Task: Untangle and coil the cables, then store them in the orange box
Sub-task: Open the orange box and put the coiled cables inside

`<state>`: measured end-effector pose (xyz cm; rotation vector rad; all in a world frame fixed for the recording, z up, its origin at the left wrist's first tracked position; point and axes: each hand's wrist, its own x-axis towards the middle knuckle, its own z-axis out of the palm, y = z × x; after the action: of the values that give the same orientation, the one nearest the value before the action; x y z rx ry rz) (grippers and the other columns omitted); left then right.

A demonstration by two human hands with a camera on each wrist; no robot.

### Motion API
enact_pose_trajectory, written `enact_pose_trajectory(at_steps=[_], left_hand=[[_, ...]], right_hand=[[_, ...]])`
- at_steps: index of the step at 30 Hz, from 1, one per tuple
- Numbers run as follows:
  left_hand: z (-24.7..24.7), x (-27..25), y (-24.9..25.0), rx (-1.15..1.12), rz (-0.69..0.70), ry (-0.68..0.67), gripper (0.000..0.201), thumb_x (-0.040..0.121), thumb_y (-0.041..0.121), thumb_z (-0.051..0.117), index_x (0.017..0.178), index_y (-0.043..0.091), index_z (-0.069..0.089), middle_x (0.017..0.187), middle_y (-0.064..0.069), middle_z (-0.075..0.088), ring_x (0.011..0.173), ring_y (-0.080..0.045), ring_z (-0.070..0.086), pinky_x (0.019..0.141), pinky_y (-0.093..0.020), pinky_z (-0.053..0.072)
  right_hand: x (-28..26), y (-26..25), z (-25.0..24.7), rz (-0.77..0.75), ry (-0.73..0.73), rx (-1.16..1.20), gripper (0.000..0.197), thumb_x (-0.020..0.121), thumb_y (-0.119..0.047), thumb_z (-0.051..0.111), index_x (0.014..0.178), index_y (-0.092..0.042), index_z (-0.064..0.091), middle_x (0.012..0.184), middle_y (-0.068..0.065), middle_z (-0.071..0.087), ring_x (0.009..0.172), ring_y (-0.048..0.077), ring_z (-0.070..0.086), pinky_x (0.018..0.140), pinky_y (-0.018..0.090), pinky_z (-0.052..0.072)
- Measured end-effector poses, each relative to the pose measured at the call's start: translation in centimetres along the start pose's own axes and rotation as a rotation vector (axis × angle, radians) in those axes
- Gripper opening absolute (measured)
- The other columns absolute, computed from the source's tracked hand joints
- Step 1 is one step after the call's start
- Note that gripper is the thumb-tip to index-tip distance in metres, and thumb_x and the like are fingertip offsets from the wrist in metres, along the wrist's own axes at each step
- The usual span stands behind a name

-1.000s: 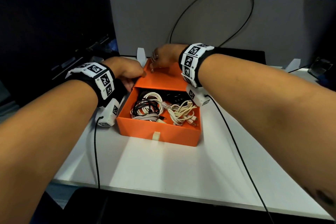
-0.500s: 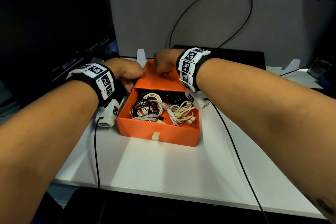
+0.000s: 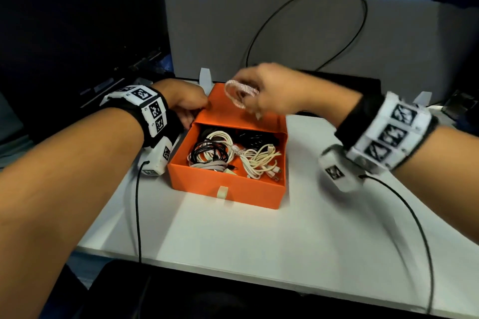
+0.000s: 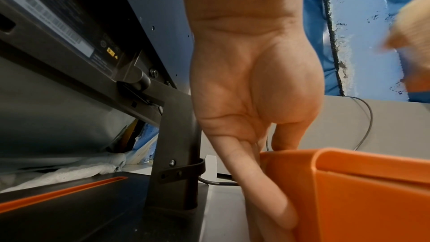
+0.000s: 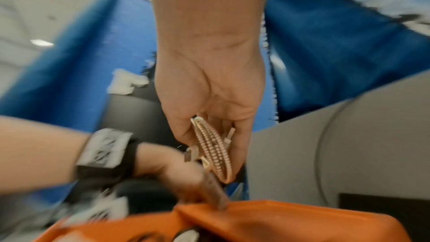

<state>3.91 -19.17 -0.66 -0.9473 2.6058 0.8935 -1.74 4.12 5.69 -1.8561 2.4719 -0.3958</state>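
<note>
A grey partition (image 3: 298,33) rises behind the white bench (image 3: 259,241). The right-wrist view, blurred, shows the right hand (image 5: 209,98) pinching what seems a coiled braided cable (image 5: 213,146) above the orange box (image 3: 233,189). The left hand (image 4: 251,84) grips the box's far-left corner. Inside lie coiled cables (image 3: 233,153).
</note>
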Motion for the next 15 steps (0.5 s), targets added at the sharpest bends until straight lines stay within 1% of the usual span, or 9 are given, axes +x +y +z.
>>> enact_pose_trajectory(at_steps=[2,6,7,8,9,10,11,13,15], left_hand=[[0.1,-0.1,0.0,-0.007,-0.003,0.001,0.039,0.107,0.023,0.038,0.125,-0.004,0.059,0.083,-0.024,0.074,0.062,-0.032,0.074,0.054,-0.037,0.063],[0.2,-0.5,0.3,-0.008,0.000,0.014,0.037,0.108,0.022,0.037,0.127,-0.003,0.056,0.085,-0.024,0.074,0.061,-0.031,0.074,0.058,-0.039,0.064],[0.2,-0.5,0.3,-0.007,-0.001,0.015,0.038,0.108,0.022,0.037,0.129,-0.003,0.056,0.086,-0.025,0.074,0.061,-0.031,0.074,0.058,-0.039,0.064],[0.2,-0.6,0.4,-0.008,-0.001,0.014,0.038,0.108,0.022,0.037,0.129,-0.003,0.055,0.088,-0.026,0.074,0.063,-0.031,0.074,0.059,-0.039,0.064],[0.2,-0.6,0.4,-0.009,-0.002,0.014,0.039,0.108,0.023,0.036,0.130,-0.003,0.055,0.092,-0.027,0.074,0.064,-0.032,0.074,0.060,-0.040,0.065],[0.2,-0.6,0.4,-0.010,-0.001,0.014,0.039,0.108,0.023,0.036,0.130,-0.003,0.055,0.095,-0.028,0.074,0.064,-0.032,0.074,0.061,-0.040,0.065],[0.2,-0.5,0.4,-0.011,-0.001,0.014,0.039,0.108,0.023,0.036,0.130,-0.003,0.055,0.096,-0.028,0.073,0.064,-0.031,0.074,0.060,-0.040,0.065],[0.2,-0.5,0.4,-0.010,-0.001,0.011,0.039,0.108,0.023,0.036,0.130,-0.003,0.054,0.096,-0.028,0.073,0.064,-0.031,0.074,0.060,-0.040,0.065],[0.2,-0.4,0.4,-0.012,0.001,0.007,0.039,0.109,0.023,0.035,0.132,-0.003,0.052,0.095,-0.028,0.073,0.065,-0.033,0.074,0.059,-0.041,0.064]], right_hand=[[-2.5,-1.8,2.1,-0.090,-0.061,-0.206,0.039,0.096,-0.023,0.062,0.135,-0.025,0.058,0.091,-0.007,0.063,0.079,0.018,0.064,0.068,0.026,0.048],[-4.6,-2.5,6.3,-0.099,-0.243,-0.405,0.045,0.101,-0.031,0.055,0.145,-0.024,0.047,0.115,0.006,0.069,0.091,0.029,0.066,0.074,0.042,0.060],[-4.7,-2.2,6.6,-0.089,-0.326,-0.384,0.048,0.103,-0.037,0.053,0.148,-0.022,0.044,0.121,0.007,0.068,0.096,0.030,0.066,0.080,0.045,0.060],[-4.6,-1.8,6.5,-0.080,-0.424,-0.337,0.054,0.104,-0.043,0.049,0.152,-0.021,0.039,0.133,0.009,0.064,0.110,0.032,0.064,0.092,0.046,0.057],[-4.5,-1.5,6.2,-0.066,-0.533,-0.278,0.061,0.107,-0.048,0.043,0.160,-0.020,0.029,0.152,0.009,0.051,0.132,0.032,0.054,0.109,0.046,0.047],[-4.5,-1.2,5.8,-0.047,-0.624,-0.209,0.067,0.108,-0.052,0.034,0.164,-0.020,0.016,0.168,0.006,0.029,0.152,0.028,0.032,0.123,0.043,0.031],[-4.6,-1.1,5.4,-0.023,-0.680,-0.127,0.070,0.108,-0.057,0.025,0.165,-0.021,0.006,0.173,0.000,0.009,0.159,0.020,0.010,0.129,0.040,0.014],[-5.2,-1.1,5.6,0.008,-0.696,-0.045,0.078,0.103,-0.069,0.013,0.164,-0.023,-0.003,0.172,-0.008,-0.009,0.158,0.011,-0.011,0.130,0.037,-0.002],[-6.1,-1.6,6.7,-0.031,-0.661,-0.155,0.093,0.096,-0.078,0.012,0.163,-0.019,-0.011,0.171,-0.004,-0.016,0.157,0.012,-0.017,0.129,0.036,-0.005]])
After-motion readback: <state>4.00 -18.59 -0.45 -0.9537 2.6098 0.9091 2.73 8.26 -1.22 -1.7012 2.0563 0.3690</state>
